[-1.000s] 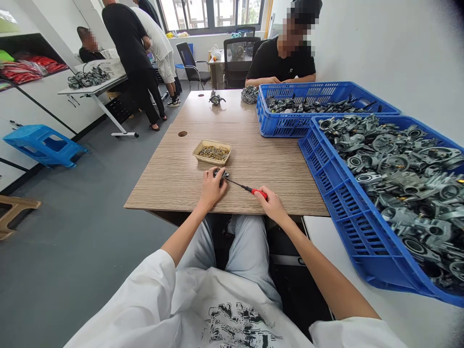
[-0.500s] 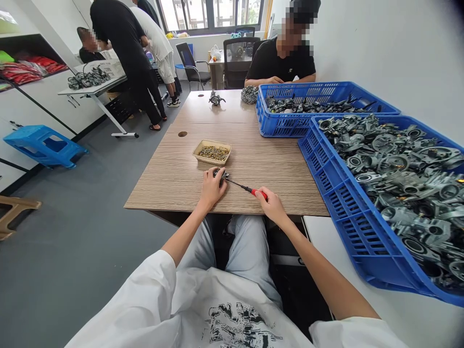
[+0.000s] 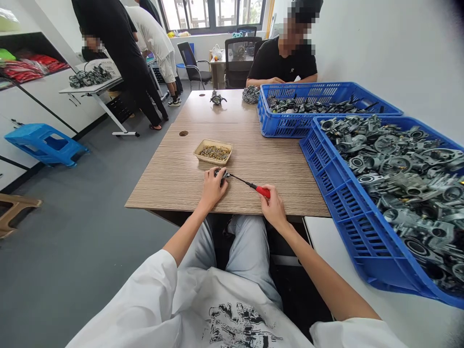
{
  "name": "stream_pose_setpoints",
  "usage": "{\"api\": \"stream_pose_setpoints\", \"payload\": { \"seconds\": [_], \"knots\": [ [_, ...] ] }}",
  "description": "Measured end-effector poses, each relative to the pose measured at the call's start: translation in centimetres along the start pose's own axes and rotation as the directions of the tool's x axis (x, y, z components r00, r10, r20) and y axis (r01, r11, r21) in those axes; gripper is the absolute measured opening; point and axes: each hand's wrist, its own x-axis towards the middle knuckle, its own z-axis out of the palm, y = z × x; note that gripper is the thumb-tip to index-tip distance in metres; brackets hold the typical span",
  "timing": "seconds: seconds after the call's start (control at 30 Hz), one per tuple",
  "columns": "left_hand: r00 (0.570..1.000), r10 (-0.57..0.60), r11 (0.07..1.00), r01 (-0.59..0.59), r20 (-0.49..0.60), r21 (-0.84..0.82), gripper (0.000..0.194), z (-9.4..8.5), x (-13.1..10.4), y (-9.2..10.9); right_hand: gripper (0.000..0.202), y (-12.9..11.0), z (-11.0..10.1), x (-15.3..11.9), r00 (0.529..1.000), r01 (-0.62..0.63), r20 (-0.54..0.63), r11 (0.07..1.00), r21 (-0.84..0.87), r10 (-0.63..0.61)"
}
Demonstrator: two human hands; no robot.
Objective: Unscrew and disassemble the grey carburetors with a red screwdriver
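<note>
My left hand (image 3: pixel 213 187) is closed around a small metal carburetor part (image 3: pixel 225 174) near the table's front edge; the fingers cover most of it. In my right hand (image 3: pixel 272 207) is a screwdriver (image 3: pixel 263 191) with a red and black handle, fingers wrapped round its grip. Its thin shaft points left, and the tip meets the right side of the part. Just beyond my left hand stands a tan tray (image 3: pixel 196 153) filled with small brass-coloured screws or pins (image 3: pixel 215 153).
Two blue crates (image 3: pixel 328 193) (image 3: pixel 268 126) of metal carburetor parts (image 3: pixel 393 162) line the right side. Farther back on the wooden table (image 3: pixel 170 179) are one carburetor (image 3: pixel 218 99) and a metallic heap (image 3: pixel 251 94). A person (image 3: pixel 286 63) sits opposite; others stand at a left table.
My right hand has shifted its hold on the screwdriver, showing more of the red handle. My left hand keeps the part in nearly the same place.
</note>
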Motion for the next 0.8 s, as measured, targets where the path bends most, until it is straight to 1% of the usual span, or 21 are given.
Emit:
{"api": "stream_pose_setpoints", "payload": {
  "seconds": [0.1, 0.23, 0.37, 0.6, 0.8],
  "knots": [
    [1.000, -0.005, 1.000, 0.005, 0.007, 0.006, 0.049, -0.03, -0.02, 0.01, 0.026, -0.11, 0.01, -0.25, 0.998, 0.056, 0.015, 0.996, -0.065, -0.055],
    [1.000, 0.002, 1.000, -0.002, 0.006, 0.009, 0.050, 0.03, -0.03, -0.01, 0.026, -0.22, 0.01, -0.41, 0.995, 0.094, 0.050, 0.991, -0.100, -0.089],
    [1.000, 0.003, 1.000, -0.003, 0.011, 0.003, 0.050, 0.04, -0.01, 0.02, 0.026, -0.19, 0.07, -0.46, 0.994, 0.107, 0.045, 0.989, -0.104, -0.103],
    [1.000, 0.010, 1.000, -0.010, 0.008, 0.008, 0.050, 0.06, -0.03, -0.01, 0.026, 0.07, 0.25, -0.57, 0.995, 0.095, 0.028, 0.991, -0.099, -0.093],
    [1.000, 0.013, 1.000, -0.013, 0.009, 0.015, 0.049, 0.09, -0.07, -0.04, 0.025, 0.28, 0.34, -0.67, 0.992, 0.126, 0.025, 0.987, -0.097, -0.124]
  ]
}}
